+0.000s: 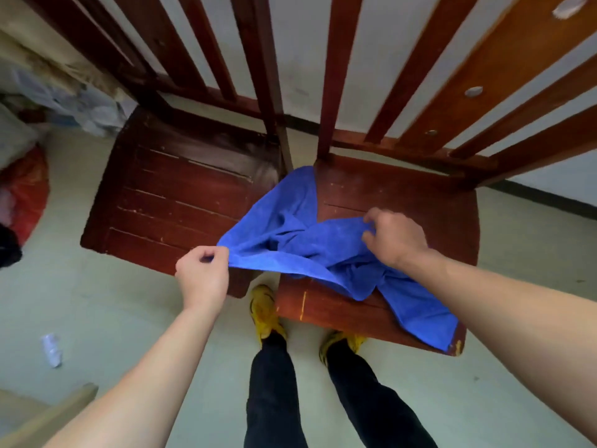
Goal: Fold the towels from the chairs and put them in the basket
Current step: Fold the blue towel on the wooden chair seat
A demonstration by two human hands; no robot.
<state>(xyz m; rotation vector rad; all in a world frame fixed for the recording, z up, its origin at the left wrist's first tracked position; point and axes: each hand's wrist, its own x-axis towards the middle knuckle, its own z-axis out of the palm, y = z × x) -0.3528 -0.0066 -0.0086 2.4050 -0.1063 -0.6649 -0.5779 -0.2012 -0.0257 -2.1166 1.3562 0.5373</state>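
At the front edge of the right chair [403,189], one end of the blue towel [284,227] droops over the seat. Just beyond, the left hand [202,273] pinches a corner above the left chair [168,195], and the right hand [392,239] pinches a bunched edge over the right seat. The cloth's long axis runs roughly hand to hand, crumpled between; its far corner points into the gap between the chairs. No basket shows.

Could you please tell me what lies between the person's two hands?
In the head view, the blue towel stretches between the left hand and the right hand, both pinching it, and it lies crumpled on the right chair seat.
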